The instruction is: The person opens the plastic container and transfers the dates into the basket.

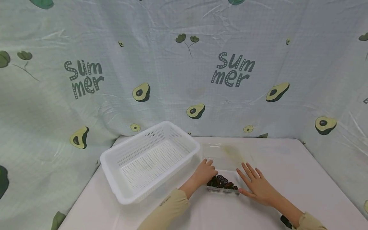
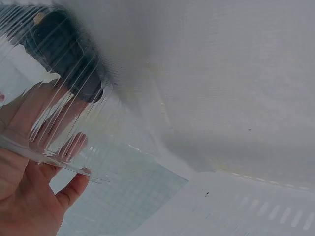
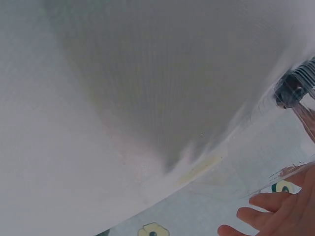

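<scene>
Clear clamshell box [image 1: 223,183] of dark fruit: lid opened, contents not yet removed. Left hand [image 1: 204,172] gripped on box; right hand [image 1: 257,185] laid flat. White basket [image 1: 149,159] unfilled.

the surface [image 1: 287,166] in the lower half of the frame is plain white. on it at centre left sits a white basket [image 1: 149,159], its walls and floor pierced in a regular grid of small slots. at lower centre a clear, see-through box [image 1: 222,188] with fine ribbed lines holds dark brown, almost black dates [image 1: 222,182]. its lid [image 1: 227,153] is clear with a faint yellowish smear. both sleeves [image 1: 166,209] at the bottom edge are pale beige. the backdrop cloth [image 1: 184,64] across the upper frame is pale mint with a fine check, printed with green-and-yellow avocado halves, small flowers, leaves and grey dotted "summer" lettering.
</scene>
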{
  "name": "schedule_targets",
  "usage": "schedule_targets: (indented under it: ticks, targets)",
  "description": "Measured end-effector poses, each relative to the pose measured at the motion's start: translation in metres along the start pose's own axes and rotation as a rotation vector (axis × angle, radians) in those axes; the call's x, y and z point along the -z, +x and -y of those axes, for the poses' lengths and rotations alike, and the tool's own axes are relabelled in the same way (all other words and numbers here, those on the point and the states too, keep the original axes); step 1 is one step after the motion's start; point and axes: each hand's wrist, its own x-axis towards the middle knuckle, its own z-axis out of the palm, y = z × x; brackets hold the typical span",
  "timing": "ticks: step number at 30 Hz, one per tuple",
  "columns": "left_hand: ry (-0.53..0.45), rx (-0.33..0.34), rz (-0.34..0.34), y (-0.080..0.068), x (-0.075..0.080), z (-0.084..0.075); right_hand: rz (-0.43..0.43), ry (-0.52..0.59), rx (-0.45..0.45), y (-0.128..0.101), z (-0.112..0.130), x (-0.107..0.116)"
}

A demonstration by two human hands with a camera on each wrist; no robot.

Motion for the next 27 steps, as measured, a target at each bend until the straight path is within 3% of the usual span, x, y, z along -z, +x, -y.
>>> schedule_targets:
  ticks: [4,12,16,22,27]
  targets:
    - [0.005,-0.003,0.019,0.000,0.000,0.000,0.006,0.021,-0.021,0.000,0.000,-0.001]
    - [0.050,-0.010,-0.022,-0.001,-0.003,0.000,0.004,0.035,-0.023,0.000,-0.001,-0.002]
    - [0.037,-0.001,-0.012,-0.001,-0.003,0.000,0.040,0.096,-0.089,0.001,0.000,0.000]
    - [-0.040,0.018,0.076,0.000,0.003,-0.001,0.151,0.311,-0.334,0.006,0.005,0.007]
    - [-0.053,0.024,0.131,0.002,0.006,-0.001,0.162,0.647,-0.444,0.010,0.004,0.012]
